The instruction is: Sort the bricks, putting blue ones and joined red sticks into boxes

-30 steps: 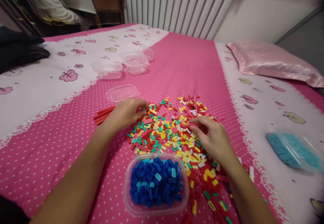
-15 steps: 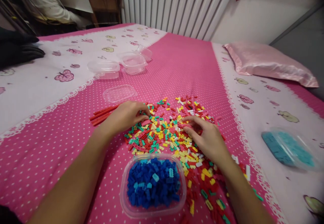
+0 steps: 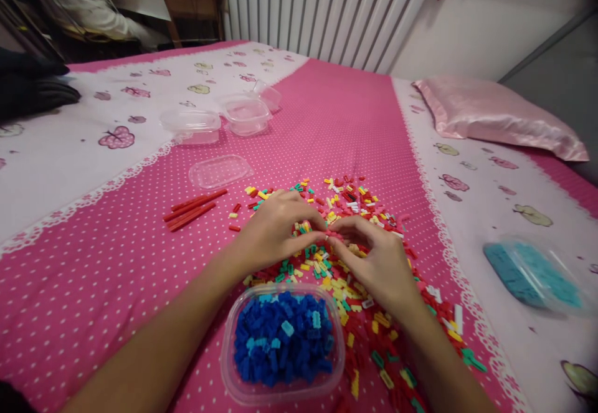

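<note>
My left hand (image 3: 287, 226) and my right hand (image 3: 380, 260) meet above a spread of small toy building bricks (image 3: 322, 266) in red, yellow, green, pink and white. Thumb and fingers of each hand are closed in a pinch, tip to tip. Pink bricks (image 3: 334, 236) show at the fingertips of my right hand; what my left fingertips pinch is small and mostly hidden, with a pink edge beside it. Just in front of me stands a clear plastic box (image 3: 228, 363) filled with dark blue bricks (image 3: 284, 357) and a few light blue ones.
Long red sticks (image 3: 194, 210) of bricks lie left of the pile. Behind them are a clear lid (image 3: 220, 172) and clear boxes (image 3: 245, 116). A box of teal bricks (image 3: 532, 273) sits at the right, a pink pillow (image 3: 499, 114) farther back. Everything rests on a dotted pink bedspread (image 3: 116, 276).
My left hand has moved right from the pile's left side to meet my right hand. My right hand has stayed nearly in place. The red sticks are now fully uncovered.
</note>
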The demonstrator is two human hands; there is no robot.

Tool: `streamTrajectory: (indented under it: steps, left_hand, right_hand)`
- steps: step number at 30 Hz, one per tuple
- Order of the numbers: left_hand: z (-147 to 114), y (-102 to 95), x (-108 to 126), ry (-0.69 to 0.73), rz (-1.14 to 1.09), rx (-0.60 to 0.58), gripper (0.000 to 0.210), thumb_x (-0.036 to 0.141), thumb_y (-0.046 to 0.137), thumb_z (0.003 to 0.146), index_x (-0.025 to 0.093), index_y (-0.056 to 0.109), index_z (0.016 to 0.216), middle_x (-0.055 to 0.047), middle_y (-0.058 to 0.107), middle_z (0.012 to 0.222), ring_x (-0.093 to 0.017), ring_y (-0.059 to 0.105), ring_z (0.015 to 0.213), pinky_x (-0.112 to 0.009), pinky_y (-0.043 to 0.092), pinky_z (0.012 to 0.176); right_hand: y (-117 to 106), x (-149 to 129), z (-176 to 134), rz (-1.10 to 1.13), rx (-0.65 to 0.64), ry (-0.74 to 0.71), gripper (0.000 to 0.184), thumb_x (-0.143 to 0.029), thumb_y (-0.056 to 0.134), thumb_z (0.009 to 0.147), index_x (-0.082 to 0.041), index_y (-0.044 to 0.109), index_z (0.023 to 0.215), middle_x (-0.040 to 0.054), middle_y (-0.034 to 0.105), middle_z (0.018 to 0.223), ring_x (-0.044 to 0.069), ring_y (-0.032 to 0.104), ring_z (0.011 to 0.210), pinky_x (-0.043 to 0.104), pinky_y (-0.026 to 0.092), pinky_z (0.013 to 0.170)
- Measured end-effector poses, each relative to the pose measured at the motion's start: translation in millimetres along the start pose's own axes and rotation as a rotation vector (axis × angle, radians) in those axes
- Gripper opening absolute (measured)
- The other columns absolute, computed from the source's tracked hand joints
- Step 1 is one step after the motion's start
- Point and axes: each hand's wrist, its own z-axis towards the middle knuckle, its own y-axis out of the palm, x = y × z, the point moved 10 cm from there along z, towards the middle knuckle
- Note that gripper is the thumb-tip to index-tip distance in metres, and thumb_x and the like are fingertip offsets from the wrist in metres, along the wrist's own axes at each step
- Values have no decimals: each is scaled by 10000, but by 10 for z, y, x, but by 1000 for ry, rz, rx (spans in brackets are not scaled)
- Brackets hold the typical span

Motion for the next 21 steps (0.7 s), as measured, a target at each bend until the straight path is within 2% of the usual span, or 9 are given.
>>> streamTrajectory:
  steps: [7, 11, 14, 21]
  left_hand:
    - [-13, -13, -33, -19, -62, 36, 86, 255, 753, 870, 185, 730, 914, -13, 728, 869, -174, 624, 847, -283, 425, 770]
    - [-12, 7, -103, -71, -58, 0, 38, 221, 741, 877, 185, 738, 890, -17, 718, 846, -173, 624, 838, -285, 425, 772]
    - [-12, -2, -129, -97, -64, -2, 29, 215, 756, 861, 188, 744, 863, -14, 717, 828, -169, 629, 819, -286, 430, 772]
    - [-18, -45, -56, -34, -152, 72, 80, 219, 792, 825, 188, 730, 864, -12, 721, 823, -161, 647, 807, -273, 461, 745]
  right_hand:
    - [-28, 20, -18, 88, 47, 47, 86, -267, 691, 854, -209, 713, 914, 42, 776, 884, 185, 721, 770, 322, 587, 743]
    - [-84, 78, -15, 92, 86, 69, 87, -280, 707, 850, -215, 730, 902, 46, 774, 916, 201, 725, 815, 349, 582, 788]
    - [-135, 133, -19, 143, 136, 108, 105, -304, 728, 832, -214, 733, 886, 49, 770, 876, 207, 723, 783, 356, 587, 755]
    - [-19, 83, -14, 269, 82, 88, 95, -292, 781, 787, -217, 724, 796, 33, 757, 802, 194, 710, 752, 338, 581, 726]
